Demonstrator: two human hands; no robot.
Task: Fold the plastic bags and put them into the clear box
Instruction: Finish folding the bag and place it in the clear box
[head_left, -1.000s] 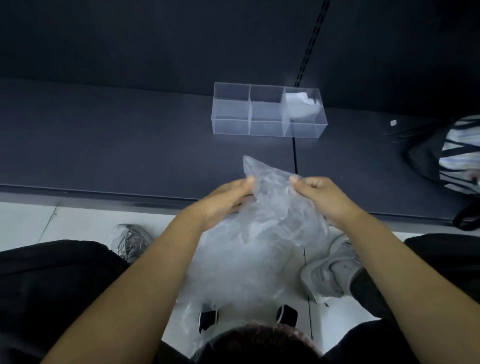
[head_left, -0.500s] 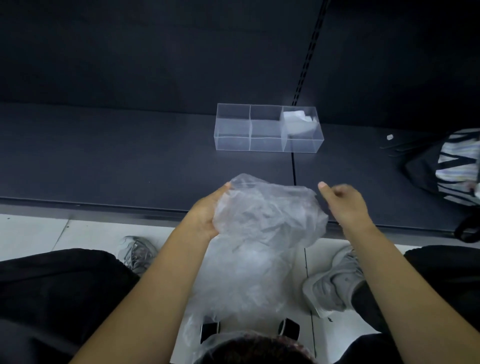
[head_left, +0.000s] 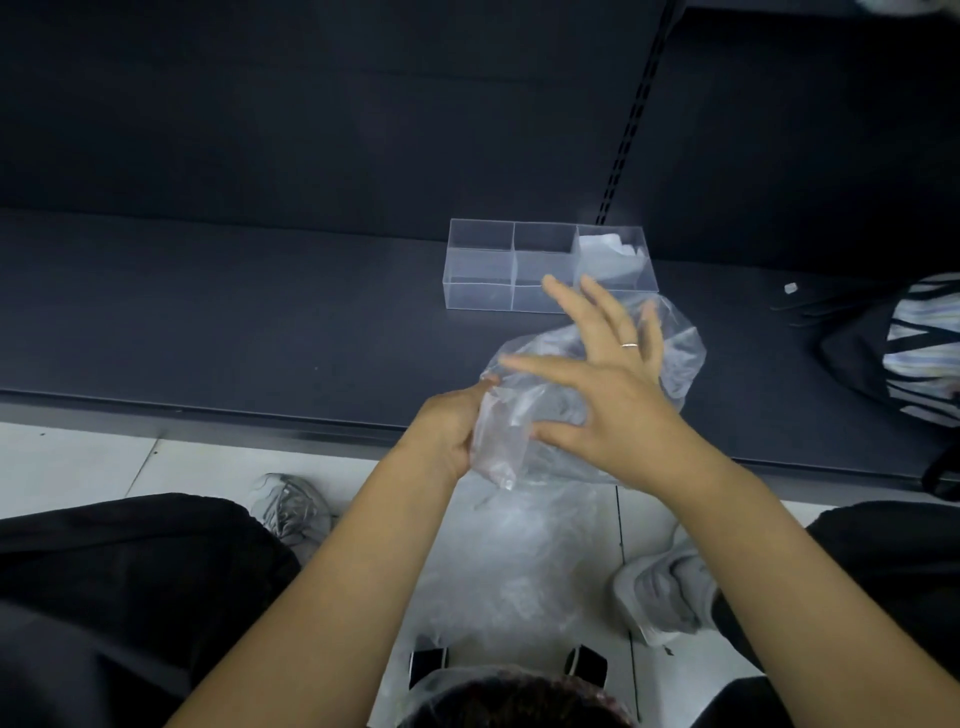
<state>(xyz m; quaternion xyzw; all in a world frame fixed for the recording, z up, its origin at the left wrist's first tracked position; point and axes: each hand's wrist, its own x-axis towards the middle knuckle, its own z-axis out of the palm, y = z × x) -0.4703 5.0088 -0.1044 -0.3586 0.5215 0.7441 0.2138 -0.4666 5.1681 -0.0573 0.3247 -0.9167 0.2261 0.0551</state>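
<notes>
- Facing a dark shelf (head_left: 260, 322) that runs left to right across the whole view, with pale floor tiles (head_left: 78, 467) below its front lip.
- Crouching over a loose heap of clear bags (head_left: 519, 561) on those tiles, between two grey shoes (head_left: 670, 592).
- Flattening one crumpled plastic bag (head_left: 680, 353) on the shelf near the front lip. Long axis on a slant, from the near left corner at the lip to the far right, with the far end pointing at the right end of the clear box and lying just short of it.
- Passing over a black-and-white striped bag (head_left: 919, 343) at the far right of the shelf, well apart from the work.
- Finding the clear box (head_left: 480, 270) farther back on the shelf, long axis left to right, split into three compartments side by side.
- Pressing on top of the plastic bag with the right hand (head_left: 608, 395): palm down, fingers straight and spread wide, gripping nothing. Fingertips overlapping the box's front wall in the view; cannot tell whether touching it.
- Gripping the bag's near left edge with the left hand (head_left: 447, 431), fingers curled round the plastic.
- Spotting a folded pale bag (head_left: 605, 254) in the box's right compartment.
- Wearing a thin ring (head_left: 629, 344) on one right-hand finger.
</notes>
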